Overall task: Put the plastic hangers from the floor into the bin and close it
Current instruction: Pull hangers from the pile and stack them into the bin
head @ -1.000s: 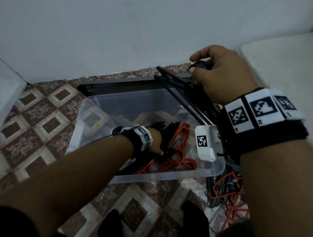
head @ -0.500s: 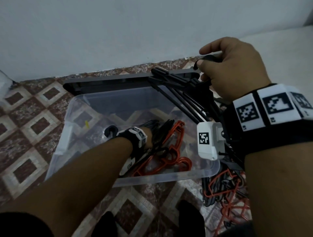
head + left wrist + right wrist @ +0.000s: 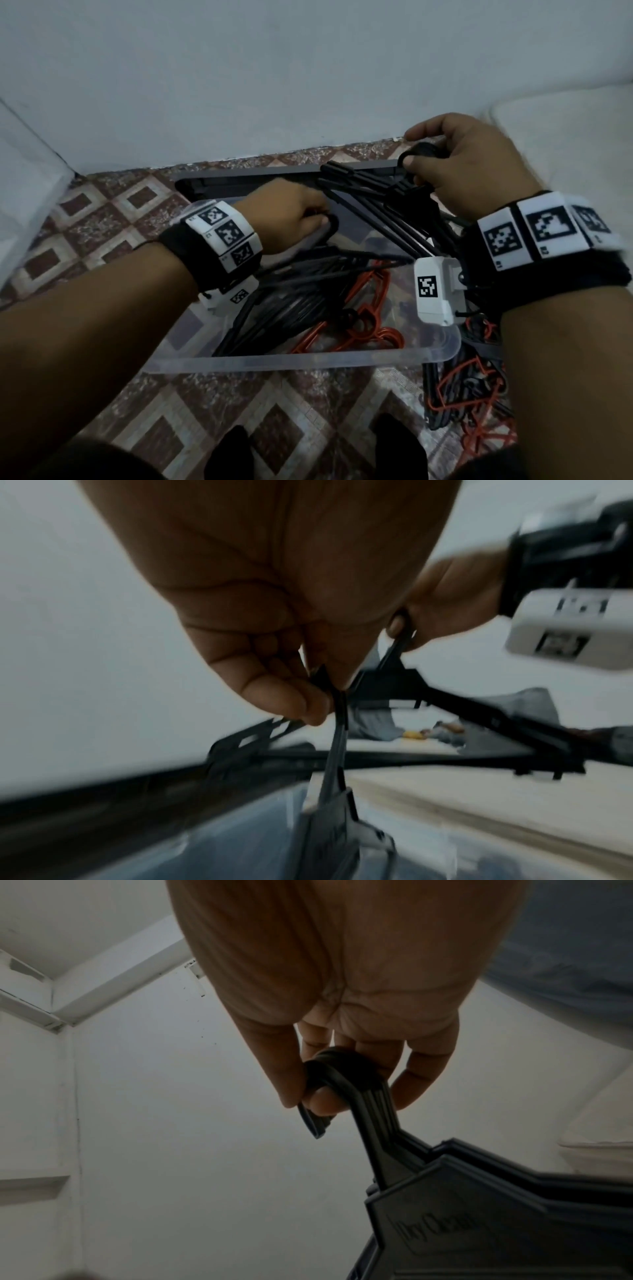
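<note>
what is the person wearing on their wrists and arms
Both forearms are bare, with no sleeves in view. The left hand and the right hand each have a wide black wrist strap ringed with white square tiles printed with black pixel-pattern markers. A small white box-shaped camera unit with its own marker hangs under each wrist.

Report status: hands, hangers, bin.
Right hand grips black plastic hangers by hooks; left hand grips one. Clear plastic bin open, partly filled. More hangers on floor.
</note>
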Available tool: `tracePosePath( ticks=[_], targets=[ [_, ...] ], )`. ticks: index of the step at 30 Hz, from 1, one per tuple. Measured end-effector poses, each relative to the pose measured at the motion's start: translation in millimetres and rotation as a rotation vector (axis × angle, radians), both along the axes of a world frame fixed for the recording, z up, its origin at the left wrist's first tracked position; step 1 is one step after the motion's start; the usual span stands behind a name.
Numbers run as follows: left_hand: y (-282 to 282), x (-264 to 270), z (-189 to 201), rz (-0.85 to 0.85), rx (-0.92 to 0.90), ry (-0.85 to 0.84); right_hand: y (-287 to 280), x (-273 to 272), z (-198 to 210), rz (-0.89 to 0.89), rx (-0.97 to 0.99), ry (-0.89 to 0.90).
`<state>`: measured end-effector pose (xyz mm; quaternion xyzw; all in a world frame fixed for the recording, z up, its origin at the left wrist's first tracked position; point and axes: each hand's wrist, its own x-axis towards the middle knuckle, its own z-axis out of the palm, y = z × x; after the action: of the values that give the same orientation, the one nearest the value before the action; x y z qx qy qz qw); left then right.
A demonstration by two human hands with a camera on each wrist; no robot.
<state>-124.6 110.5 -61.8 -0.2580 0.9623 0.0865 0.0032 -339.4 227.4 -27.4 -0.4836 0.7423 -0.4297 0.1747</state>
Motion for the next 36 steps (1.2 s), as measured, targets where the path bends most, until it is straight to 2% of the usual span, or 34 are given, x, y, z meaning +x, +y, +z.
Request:
tracePosePath(
  ticks=[4,8,13,17,18,19,23,25,27,30,33,36],
  targets=[
    [12,-10,46,-0.105,-0.028,0.211,-2,15,2,0.133,0.051,-0.013],
    [13,-30,59,-0.06,-0.04,0.349,1,32,4,0.208,0.013,-0.154],
    [13,-40,42,0.043,0.075,0.534,1,19,2,0.209,-0.017,-0.205],
    [11,-27,3,0.194,0.314,0.692,-1,15,-4,0.149,0.048,-0.062],
    [7,-22,-9,0.213,0.328,0.618,-1,14,-5,0.132,0.06,-0.033],
    [3,-19,-23,0.211,0.331,0.455,-1,13,-6,0.119,0.072,-0.016],
    [4,-29,-95,0.084,0.4,-0.437,-3,12,-6,0.085,0.095,-0.038],
    [12,-40,-135,0.016,0.398,-0.673,-5,12,-7,0.071,0.09,-0.05],
    [17,-48,-172,0.01,0.46,-0.728,-7,11,-9,0.056,0.083,-0.053],
    [23,-56,-210,0.091,0.587,-0.83,-9,6,-11,0.054,0.088,-0.066],
    [23,-62,-235,0.077,0.43,-0.938,-10,-1,-14,0.05,0.086,-0.032],
    [19,-62,-238,0.067,0.348,-0.927,-8,-9,-14,0.009,0.055,-0.011]
  ],
)
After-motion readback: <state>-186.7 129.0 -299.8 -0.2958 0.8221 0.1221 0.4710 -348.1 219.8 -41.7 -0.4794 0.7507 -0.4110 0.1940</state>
